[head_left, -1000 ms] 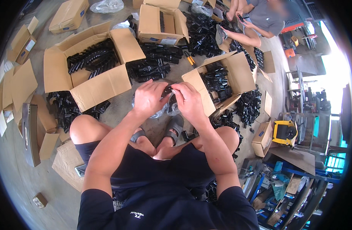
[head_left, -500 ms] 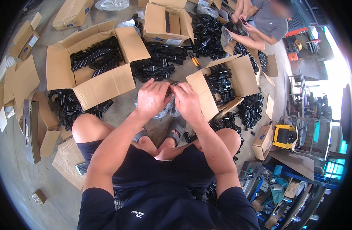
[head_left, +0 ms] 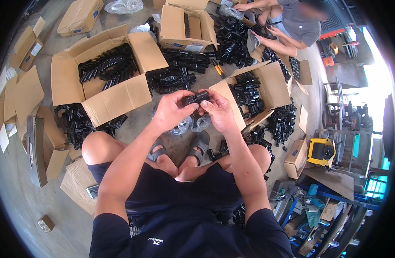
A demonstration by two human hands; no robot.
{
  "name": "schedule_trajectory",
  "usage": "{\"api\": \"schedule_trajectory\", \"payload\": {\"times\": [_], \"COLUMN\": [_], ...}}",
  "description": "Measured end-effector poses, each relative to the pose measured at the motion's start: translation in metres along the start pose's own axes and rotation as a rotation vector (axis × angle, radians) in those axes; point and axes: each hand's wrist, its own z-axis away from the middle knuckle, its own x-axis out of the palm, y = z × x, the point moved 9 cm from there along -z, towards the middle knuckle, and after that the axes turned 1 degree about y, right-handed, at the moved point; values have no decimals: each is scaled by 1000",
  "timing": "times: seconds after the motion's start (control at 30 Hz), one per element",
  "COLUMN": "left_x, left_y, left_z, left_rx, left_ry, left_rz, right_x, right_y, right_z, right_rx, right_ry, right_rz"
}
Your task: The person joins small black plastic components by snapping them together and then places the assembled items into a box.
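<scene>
A short black tubular part (head_left: 196, 98) is held between my two hands, above the floor in front of my feet. My left hand (head_left: 173, 110) is closed around its left end. The fingers and thumb of my right hand (head_left: 219, 111) grip its right end. Just right of my right hand stands an open carton (head_left: 275, 84) partly filled with black parts (head_left: 245, 88). At the left, a larger open carton (head_left: 116, 98) holds rows of similar black parts (head_left: 109, 64). Clear plastic bags (head_left: 180, 127) lie on the floor below my hands.
Loose black parts (head_left: 176, 64) lie heaped between the cartons, with another heap (head_left: 281, 124) at the right. A yellow-and-black tool (head_left: 217, 68) lies beyond my hands. A co-worker (head_left: 298, 26) sits at the upper right. A phone (head_left: 92, 191) lies on cardboard at the left.
The black part, mostly hidden by my fingers before, now shows between my hands. My right hand has turned and shifted slightly right. The co-worker has stretched an arm out to the left.
</scene>
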Motion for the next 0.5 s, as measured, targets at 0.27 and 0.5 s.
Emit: {"api": "schedule_trajectory", "payload": {"times": [0.27,0.5], "left_x": [-3,1], "left_y": [18,11], "left_z": [3,0], "left_rx": [89,30], "left_ry": [66,6], "left_rz": [226,259], "right_x": [3,1], "right_y": [-11,-10], "right_z": [-1,4], "right_rx": [-66,-34], "right_ry": [91,118], "right_rz": [51,144]}}
